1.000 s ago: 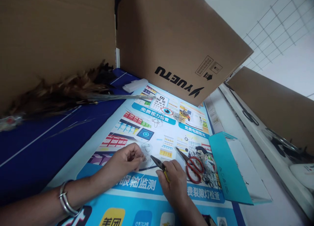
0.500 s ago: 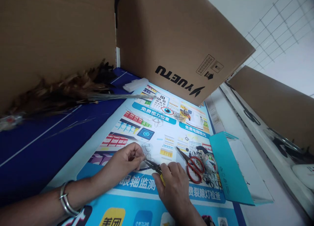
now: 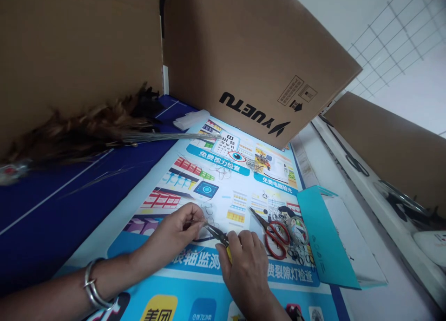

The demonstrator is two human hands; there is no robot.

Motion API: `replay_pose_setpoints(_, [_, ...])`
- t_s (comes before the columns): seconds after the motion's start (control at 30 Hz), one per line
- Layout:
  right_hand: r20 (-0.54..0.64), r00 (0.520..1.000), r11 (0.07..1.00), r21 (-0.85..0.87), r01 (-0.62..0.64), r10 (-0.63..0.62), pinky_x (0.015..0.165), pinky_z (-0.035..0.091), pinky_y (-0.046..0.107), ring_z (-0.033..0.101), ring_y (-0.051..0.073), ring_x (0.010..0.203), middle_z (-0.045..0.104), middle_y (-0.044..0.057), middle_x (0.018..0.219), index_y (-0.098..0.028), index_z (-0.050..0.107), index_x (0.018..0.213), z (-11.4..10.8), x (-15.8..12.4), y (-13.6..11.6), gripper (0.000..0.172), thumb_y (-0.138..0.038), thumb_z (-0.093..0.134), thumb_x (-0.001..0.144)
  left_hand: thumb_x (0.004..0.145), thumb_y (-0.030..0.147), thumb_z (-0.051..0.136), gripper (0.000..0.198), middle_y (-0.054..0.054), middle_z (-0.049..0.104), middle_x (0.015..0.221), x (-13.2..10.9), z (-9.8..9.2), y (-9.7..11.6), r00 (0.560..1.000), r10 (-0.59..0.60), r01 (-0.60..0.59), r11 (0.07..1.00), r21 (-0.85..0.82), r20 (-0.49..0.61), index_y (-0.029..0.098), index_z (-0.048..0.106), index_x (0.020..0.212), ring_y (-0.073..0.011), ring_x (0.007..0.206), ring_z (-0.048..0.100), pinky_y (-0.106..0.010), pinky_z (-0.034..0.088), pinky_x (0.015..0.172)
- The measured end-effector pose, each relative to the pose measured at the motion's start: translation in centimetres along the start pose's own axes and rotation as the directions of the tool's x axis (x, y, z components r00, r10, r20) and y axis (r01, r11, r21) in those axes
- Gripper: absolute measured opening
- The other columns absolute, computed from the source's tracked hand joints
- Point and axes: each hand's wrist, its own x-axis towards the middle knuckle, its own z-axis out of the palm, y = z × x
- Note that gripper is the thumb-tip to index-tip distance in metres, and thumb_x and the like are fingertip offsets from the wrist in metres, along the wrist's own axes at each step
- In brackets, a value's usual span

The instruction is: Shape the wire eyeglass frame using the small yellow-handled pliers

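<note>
My right hand point(image 3: 245, 265) is wrapped round yellow-handled pliers point(image 3: 216, 232), whose dark, narrow jaws point left. At the jaw tips, my left hand point(image 3: 190, 223) pinches what looks like a thin wire; its shape is mostly hidden by the fingers. Faint bent wire loops point(image 3: 208, 209) lie on the printed sheet just beyond the left fingers. To the right of the pliers rest red-handled scissors point(image 3: 277, 237), blades pointing up and left. Beside them lies a roll of clear tape point(image 3: 298, 231) among a tangle of small wire pieces point(image 3: 301, 256).
A teal box point(image 3: 327, 246) stands open at the right. Long straight wires point(image 3: 167, 136) reach from a bundle of brown feathers point(image 3: 90, 126) at the left. Large cardboard panels point(image 3: 244, 47) rise behind the printed sheet point(image 3: 223, 200). More small wire pieces point(image 3: 253, 165) lie farther back.
Almost nothing differs. Both hands and the pliers keep the same place at the wire, and the whole view has shifted very slightly.
</note>
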Motion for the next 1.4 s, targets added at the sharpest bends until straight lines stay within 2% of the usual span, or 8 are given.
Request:
replay_pose_setpoints(0.3, [0.001,1.000,0.999,-0.013,-0.029,0.029,0.066,0.039,0.035,0.053,0.024,0.077,0.058,0.008,0.085,-0.019,0.060,0.101,-0.2,0.0,-0.3,0.018,-0.035,0.058,0.093,0.086,0.027,0.058,0.009,0.004,0.054,0.068,0.1,-0.1,-1.0,1.000,0.013,-0.012,0.999,0.030,-0.023,0.021,0.052,0.084,-0.0142,0.062,0.052,-0.025,0.041,0.058])
replay_pose_setpoints(0.47, [0.008,0.999,0.999,-0.019,-0.034,0.034,0.067,0.039,0.035,0.053,0.023,0.077,0.058,0.008,0.084,-0.019,0.060,0.101,-0.1,0.0,-0.4,0.017,-0.034,0.057,0.093,0.085,0.029,0.061,0.015,0.001,0.063,0.079,0.0,-0.1,-0.7,1.000,-0.007,0.006,0.999,-0.032,-0.028,0.021,0.053,0.094,-0.0162,0.067,0.058,-0.027,0.046,0.061])
replay_pose_setpoints(0.6, [0.027,0.999,0.999,-0.003,-0.033,0.033,0.067,0.039,0.034,0.053,0.023,0.077,0.058,0.007,0.085,-0.019,0.060,0.100,0.1,0.1,-0.3,0.016,-0.034,0.057,0.093,0.088,0.028,0.057,0.012,0.002,0.061,0.079,-0.2,0.0,-0.1,1.000,-0.001,0.002,0.999,-0.054,0.013,0.021,0.052,0.097,-0.0152,0.067,0.056,-0.027,0.047,0.062])
replay_pose_setpoints(0.97, [0.147,0.988,0.998,-0.039,-0.047,0.052,0.064,0.035,0.032,0.052,0.022,0.077,0.058,0.006,0.082,-0.022,0.058,0.087,-0.1,0.4,-0.2,0.018,-0.039,0.063,0.090,0.091,0.026,0.051,0.008,0.002,0.059,0.080,-0.4,-0.1,-0.2,0.999,0.021,-0.022,0.999,0.030,0.035,0.021,0.051,0.097,-0.0150,0.067,0.053,-0.026,0.044,0.061])
replay_pose_setpoints(1.23, [0.277,0.955,0.994,-0.059,-0.096,0.109,0.064,0.037,0.032,0.054,0.025,0.082,0.059,0.007,0.088,-0.023,0.057,0.087,-0.1,0.6,-0.5,0.019,-0.041,0.063,0.090,0.092,0.025,0.048,0.007,0.002,0.058,0.080,-0.5,-0.2,-0.2,0.997,0.033,-0.037,0.998,0.058,0.068,0.022,0.050,0.097,-0.0151,0.068,0.053,-0.027,0.046,0.062])
replay_pose_setpoints(1.4, [0.314,0.942,0.993,-0.057,-0.104,0.117,0.062,0.036,0.030,0.055,0.025,0.082,0.059,0.007,0.089,-0.022,0.056,0.088,0.1,0.6,-0.5,0.020,-0.041,0.060,0.091,0.091,0.023,0.047,0.006,0.002,0.058,0.079,-0.4,-0.2,-0.2,0.997,0.035,-0.040,0.995,0.086,0.068,0.022,0.050,0.096,-0.0154,0.069,0.054,-0.027,0.047,0.062])
